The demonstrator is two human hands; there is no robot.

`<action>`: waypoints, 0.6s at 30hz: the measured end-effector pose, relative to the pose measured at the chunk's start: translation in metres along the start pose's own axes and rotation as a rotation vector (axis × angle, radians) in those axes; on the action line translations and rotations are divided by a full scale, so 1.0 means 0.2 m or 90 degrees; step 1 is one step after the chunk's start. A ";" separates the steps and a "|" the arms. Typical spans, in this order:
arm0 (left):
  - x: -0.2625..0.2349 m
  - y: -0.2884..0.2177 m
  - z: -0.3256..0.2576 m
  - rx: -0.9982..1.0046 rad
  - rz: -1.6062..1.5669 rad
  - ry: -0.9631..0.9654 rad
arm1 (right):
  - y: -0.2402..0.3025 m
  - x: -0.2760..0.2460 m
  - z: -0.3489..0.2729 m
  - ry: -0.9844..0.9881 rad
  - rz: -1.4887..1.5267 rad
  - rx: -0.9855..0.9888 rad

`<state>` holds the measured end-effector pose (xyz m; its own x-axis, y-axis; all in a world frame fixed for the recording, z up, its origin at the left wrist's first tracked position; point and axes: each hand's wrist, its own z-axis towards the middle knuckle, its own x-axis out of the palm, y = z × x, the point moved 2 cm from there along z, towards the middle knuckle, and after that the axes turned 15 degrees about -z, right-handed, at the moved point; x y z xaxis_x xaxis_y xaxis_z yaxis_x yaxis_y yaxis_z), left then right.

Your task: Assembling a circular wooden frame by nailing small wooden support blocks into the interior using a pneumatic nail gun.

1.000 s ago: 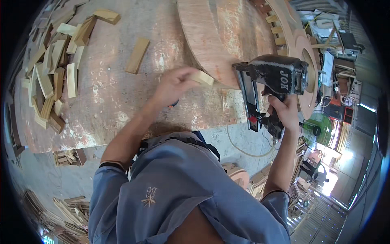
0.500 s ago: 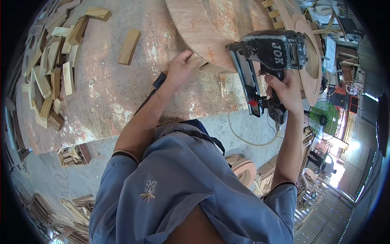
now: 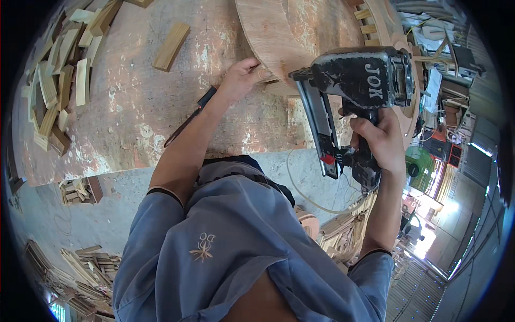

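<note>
My right hand [image 3: 382, 137] is wrapped round the grip of a black nail gun [image 3: 348, 75]. The gun's nose end rests at or just above a curved plywood panel [image 3: 273, 40]; contact is hard to judge. At the panel's near left edge, my left hand [image 3: 240, 81] is closed, with its fingers pinching the rim. Under that edge a pale wooden block [image 3: 279, 87] shows in part, and whether my fingers also grip it is hidden. A dark strap-like thing [image 3: 185, 124] lies beside my left forearm.
Short wooden blocks [image 3: 64, 43] are heaped on the worktable [image 3: 134, 118] at the left, with a single block [image 3: 171, 46] nearer the middle. Another curved frame with blocks [image 3: 366, 21] lies at the far right. A hose [image 3: 294, 185] hangs below the gun; a green fan [image 3: 420, 169] stands at right.
The nail gun has shifted slightly left and nearer to me with my right hand. My left hand stays at the panel's edge. The whole view has moved a little.
</note>
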<state>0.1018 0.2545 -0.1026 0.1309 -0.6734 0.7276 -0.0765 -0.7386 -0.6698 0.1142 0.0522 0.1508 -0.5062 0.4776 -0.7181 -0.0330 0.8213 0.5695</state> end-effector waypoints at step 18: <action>-0.08 0.08 0.06 0.044 -0.046 0.079 | 0.14 0.05 0.06 0.043 -0.208 -0.030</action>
<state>0.1110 0.2528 -0.1272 0.0103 -0.6203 0.7843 -0.0024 -0.7843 -0.6203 0.1194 0.0837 0.1555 -0.5187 0.1675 -0.8384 -0.2422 0.9117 0.3320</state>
